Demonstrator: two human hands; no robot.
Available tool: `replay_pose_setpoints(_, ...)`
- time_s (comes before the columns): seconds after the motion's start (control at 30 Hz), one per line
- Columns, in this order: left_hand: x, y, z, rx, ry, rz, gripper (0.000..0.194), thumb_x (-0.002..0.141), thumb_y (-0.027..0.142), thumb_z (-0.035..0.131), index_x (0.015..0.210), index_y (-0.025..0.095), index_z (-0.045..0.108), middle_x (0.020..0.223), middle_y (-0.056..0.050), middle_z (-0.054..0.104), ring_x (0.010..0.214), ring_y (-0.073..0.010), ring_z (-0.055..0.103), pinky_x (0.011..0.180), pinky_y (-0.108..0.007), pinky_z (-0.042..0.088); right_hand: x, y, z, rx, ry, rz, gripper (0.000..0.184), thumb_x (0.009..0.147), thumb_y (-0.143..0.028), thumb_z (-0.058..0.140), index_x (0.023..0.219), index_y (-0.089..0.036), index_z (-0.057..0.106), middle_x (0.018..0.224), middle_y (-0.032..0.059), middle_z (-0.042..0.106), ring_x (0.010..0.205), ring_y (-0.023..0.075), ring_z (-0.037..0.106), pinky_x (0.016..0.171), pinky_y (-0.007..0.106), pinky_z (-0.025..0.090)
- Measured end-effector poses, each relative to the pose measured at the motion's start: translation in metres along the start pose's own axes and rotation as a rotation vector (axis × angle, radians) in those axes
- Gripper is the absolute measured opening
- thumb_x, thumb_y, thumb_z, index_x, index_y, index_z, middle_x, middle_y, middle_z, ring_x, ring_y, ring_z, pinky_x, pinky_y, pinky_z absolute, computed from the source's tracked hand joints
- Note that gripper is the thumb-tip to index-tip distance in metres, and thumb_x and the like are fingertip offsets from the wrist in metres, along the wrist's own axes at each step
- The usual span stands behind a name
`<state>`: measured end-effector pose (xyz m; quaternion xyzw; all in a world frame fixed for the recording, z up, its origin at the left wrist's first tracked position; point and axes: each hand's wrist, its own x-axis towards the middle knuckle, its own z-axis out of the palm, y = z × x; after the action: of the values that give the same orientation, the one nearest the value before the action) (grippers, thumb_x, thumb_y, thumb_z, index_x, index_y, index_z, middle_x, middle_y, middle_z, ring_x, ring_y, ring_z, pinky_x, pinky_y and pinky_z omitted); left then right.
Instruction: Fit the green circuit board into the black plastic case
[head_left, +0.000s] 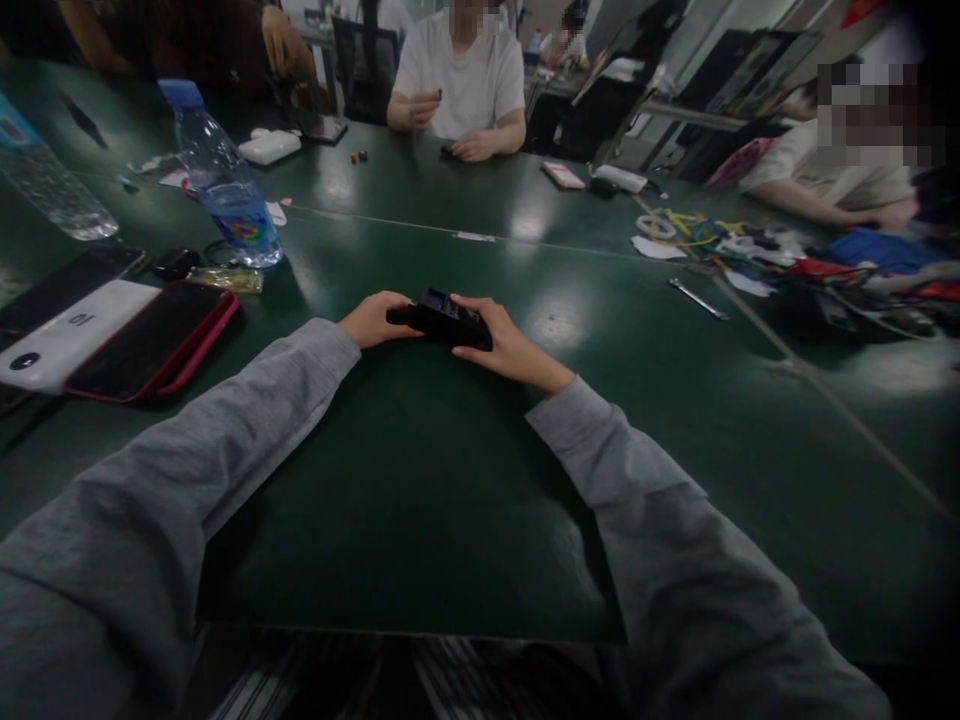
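Both my hands are closed around a small black boxy device [448, 318] with a recess in its top; its exact kind I cannot make out. It is held just above or on the green table [405, 480], straight in front of me. My left hand [379, 320] grips its left end, where a thin dark part sticks out between thumb and fingers. On the other side, my right hand [506, 345] wraps the right end, thumb below and fingers over the top. Grey sleeves cover both forearms.
To the left stand a water bottle [232, 200], a second bottle [56, 180] and several phones, one in a red case [161, 340]. A wrench [697, 299] lies right, near a heap of cables [750, 245]. Across the table sits a person in white [465, 75].
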<state>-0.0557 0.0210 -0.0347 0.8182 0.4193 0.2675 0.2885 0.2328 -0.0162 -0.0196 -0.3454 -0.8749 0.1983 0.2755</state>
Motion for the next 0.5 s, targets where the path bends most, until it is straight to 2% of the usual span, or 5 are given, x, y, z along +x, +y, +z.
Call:
replay_pose_setpoints(0.17, -0.002, 0.002, -0.001, 0.004, -0.004, -0.013, 0.041, 0.079, 0.044, 0.083, 0.109, 0.017, 0.076, 0.113, -0.010, 0.076, 0.109, -0.0266, 0.069, 0.103, -0.045, 0.052, 0.000, -0.002, -0.002, 0.101, -0.007, 0.034, 0.078, 0.086, -0.064, 0.072, 0.152, -0.033, 0.046, 0.151, 0.0113, 0.054, 0.140, 0.0387, 0.049, 0.120, 0.066, 0.035)
replay_pose_setpoints(0.37, -0.001, 0.004, 0.000, 0.011, 0.011, -0.009, 0.038, 0.078, 0.044, 0.083, 0.104, 0.017, 0.077, 0.110, -0.009, 0.076, 0.108, -0.0265, 0.069, 0.102, -0.044, 0.052, -0.001, 0.006, 0.000, 0.318, -0.042, 0.184, 0.108, 0.076, -0.070, 0.079, 0.163, -0.031, 0.028, 0.151, 0.0142, 0.052, 0.136, 0.0386, 0.055, 0.120, 0.064, 0.039)
replay_pose_setpoints(0.5, -0.001, 0.005, 0.000, 0.006, 0.008, -0.008, 0.039, 0.077, 0.045, 0.083, 0.103, 0.017, 0.077, 0.109, -0.009, 0.076, 0.107, -0.0267, 0.070, 0.102, -0.044, 0.051, -0.001, 0.009, 0.005, 0.239, -0.036, 0.168, 0.116, 0.070, -0.071, 0.083, 0.163, -0.030, 0.028, 0.163, 0.0154, 0.039, 0.150, 0.0429, 0.040, 0.127, 0.066, 0.028)
